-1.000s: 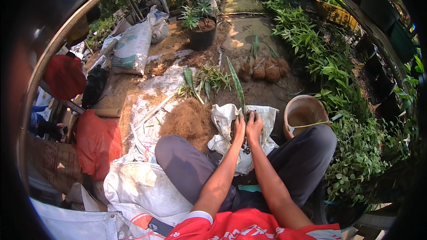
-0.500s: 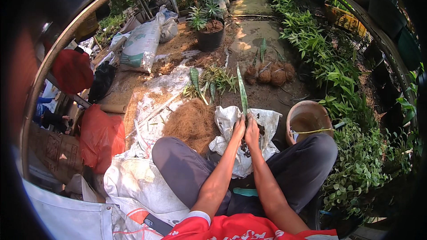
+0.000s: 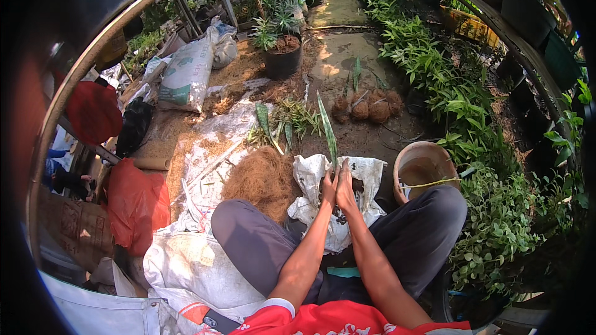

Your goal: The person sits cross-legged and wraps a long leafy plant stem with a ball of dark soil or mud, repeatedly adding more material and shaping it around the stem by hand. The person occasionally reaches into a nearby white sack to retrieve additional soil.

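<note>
A long green snake plant leaf (image 3: 328, 127) stands upright, leaning slightly left, its base between my two hands. My left hand (image 3: 329, 187) is closed round the base from the left. My right hand (image 3: 345, 189) presses against it from the right, fingers together and pointing away from me. Whatever lies between the palms is hidden. Beneath them a white sack (image 3: 303, 197) is spread between my knees, with dark soil on it. Brown coconut fibre (image 3: 257, 180) is heaped left of the sack. Beyond it lie cut leaves (image 3: 264, 118) and several fibre-wrapped root balls (image 3: 380, 110).
To the right stands a clay pot (image 3: 450, 160) with a thin yellowish stick across it. Green plants (image 3: 490, 211) line that side. On the left are a red plastic bag (image 3: 138, 198), a filled sack (image 3: 186, 74) and a phone (image 3: 218, 321). A potted plant (image 3: 282, 62) stands farther off.
The leaf has tipped a little further left. My right hand's fingers have straightened along the leaf's base, and both hands remain together over the sack. The whole view has shifted slightly.
</note>
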The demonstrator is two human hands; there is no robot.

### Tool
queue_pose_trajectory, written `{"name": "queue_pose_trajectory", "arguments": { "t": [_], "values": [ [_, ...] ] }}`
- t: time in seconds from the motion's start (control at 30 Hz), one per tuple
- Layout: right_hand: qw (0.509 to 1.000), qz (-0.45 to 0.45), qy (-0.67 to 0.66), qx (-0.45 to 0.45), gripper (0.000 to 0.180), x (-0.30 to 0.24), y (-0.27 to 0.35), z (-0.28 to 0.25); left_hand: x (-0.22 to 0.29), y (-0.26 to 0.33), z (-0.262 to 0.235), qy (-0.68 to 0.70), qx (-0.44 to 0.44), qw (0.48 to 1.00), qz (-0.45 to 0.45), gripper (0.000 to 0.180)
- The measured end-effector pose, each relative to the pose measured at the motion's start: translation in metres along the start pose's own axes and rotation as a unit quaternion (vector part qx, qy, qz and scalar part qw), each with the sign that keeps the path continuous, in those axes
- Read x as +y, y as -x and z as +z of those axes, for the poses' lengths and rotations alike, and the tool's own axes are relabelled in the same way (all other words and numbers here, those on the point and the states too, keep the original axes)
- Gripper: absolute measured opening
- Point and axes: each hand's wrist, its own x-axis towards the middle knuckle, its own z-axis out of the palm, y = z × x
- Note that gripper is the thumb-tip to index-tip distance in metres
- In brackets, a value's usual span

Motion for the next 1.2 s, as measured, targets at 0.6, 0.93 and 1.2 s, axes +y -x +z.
{"name": "queue_pose_trajectory", "arguments": {
  "t": [0.6, 0.93, 1.2],
  "values": [
    [0.919, 0.199, -0.338, 0.039, 0.053, -0.011, -0.007, -0.034, 0.076, 0.033, 0.017, -0.098, 0.002, 0.995, -0.004, 0.053],
    [0.736, 0.223, -0.639, -0.023, 0.034, 0.009, -0.003, -0.039, 0.115, 0.051, 0.022, -0.26, 0.001, 0.922, 0.286, 0.047],
    [0.751, 0.208, -0.627, -0.018, 0.034, 0.012, 0.005, -0.032, 0.117, 0.058, 0.024, -0.293, 0.003, 0.917, 0.272, 0.045]
  ]
}}
